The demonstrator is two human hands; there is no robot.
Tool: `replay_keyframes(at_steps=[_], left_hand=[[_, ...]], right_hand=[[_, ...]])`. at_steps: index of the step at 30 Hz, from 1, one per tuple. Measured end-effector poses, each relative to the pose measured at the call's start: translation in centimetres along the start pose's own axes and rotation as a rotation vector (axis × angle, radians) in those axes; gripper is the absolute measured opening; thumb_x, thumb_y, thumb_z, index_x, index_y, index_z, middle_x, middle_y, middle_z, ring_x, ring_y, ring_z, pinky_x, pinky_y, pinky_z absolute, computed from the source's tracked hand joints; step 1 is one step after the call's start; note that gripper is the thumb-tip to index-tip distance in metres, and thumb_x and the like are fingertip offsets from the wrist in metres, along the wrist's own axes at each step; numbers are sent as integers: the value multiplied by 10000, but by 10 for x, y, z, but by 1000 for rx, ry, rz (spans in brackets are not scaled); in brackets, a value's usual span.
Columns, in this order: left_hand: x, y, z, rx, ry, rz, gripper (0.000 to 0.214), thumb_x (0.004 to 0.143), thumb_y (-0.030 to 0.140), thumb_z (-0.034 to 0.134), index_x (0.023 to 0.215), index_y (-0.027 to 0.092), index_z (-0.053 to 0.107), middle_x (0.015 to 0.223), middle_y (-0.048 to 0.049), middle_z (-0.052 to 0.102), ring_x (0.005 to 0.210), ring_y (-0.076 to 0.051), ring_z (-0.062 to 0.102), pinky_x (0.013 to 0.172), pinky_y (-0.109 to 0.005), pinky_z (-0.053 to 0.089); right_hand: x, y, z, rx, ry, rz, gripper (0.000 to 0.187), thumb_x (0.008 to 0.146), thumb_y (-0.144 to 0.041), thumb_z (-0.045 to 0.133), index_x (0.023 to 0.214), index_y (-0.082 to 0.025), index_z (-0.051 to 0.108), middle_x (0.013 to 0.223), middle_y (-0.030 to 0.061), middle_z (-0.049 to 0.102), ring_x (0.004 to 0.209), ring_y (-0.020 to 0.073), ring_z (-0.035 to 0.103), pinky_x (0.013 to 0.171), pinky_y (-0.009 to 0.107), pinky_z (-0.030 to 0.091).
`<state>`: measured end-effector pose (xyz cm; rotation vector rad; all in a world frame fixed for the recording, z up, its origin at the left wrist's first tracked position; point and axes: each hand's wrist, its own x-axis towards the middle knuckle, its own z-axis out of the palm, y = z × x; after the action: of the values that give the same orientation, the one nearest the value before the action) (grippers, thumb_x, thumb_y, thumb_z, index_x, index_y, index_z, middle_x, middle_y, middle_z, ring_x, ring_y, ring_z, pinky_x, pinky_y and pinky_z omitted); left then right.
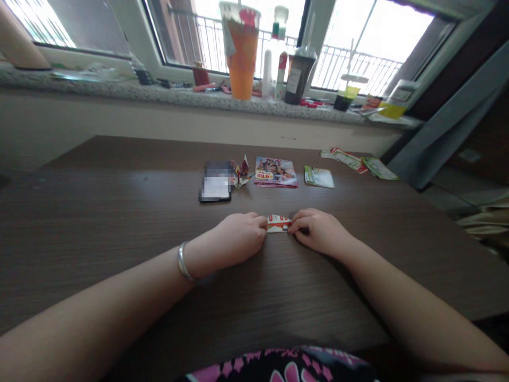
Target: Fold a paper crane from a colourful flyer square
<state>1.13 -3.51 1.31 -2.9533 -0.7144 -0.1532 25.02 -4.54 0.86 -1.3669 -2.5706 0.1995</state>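
Observation:
A small folded piece of printed paper, white with red and green, lies low over the brown table between my hands. My left hand, with a silver bangle at the wrist, has its fingers closed on the paper's left end. At the right end, my right hand pinches the paper between thumb and fingers. Both fingertips partly hide its ends. Just beyond stand a folded paper crane and a stack of colourful printed leaflets.
A dark-edged phone-like device, its screen blurred, lies beside the crane. To the right are a small stack of cards and loose paper strips. On the granite sill stand an orange drink cup, bottles and a dark cup.

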Motion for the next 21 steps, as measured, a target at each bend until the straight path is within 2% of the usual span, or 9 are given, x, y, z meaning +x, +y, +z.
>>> replay_keyframes(at_steps=[5,10,15,21], left_hand=[[0,3,0,59,18,0,153,887,146,492,952,128,630,937,-94,637,814,-198,579,721,-316,496],[0,7,1,87,38,-44,161,906,160,455,971,122,597,889,-89,630,756,-201,578,665,-322,489],[1,6,4,71,49,-38,177,906,175,464,1033,142,582,944,-83,622,801,-209,577,687,-330,489],[0,5,8,96,62,-22,154,899,186,486,1002,142,592,958,-89,603,824,-215,556,697,-337,480]], right_hand=[[1,-12,-2,-126,-13,-2,172,827,-173,522,862,-219,684,913,43,666,854,179,595,735,277,431],[2,-16,-2,-236,-24,-92,169,849,-176,488,858,-183,657,849,61,658,801,186,568,728,294,396],[1,-14,-3,-256,-28,-137,213,893,-202,454,884,-188,666,845,56,663,787,179,560,738,297,379],[2,-17,-2,-278,-8,-169,183,871,-192,474,839,-177,653,848,68,634,791,188,526,732,307,382]])
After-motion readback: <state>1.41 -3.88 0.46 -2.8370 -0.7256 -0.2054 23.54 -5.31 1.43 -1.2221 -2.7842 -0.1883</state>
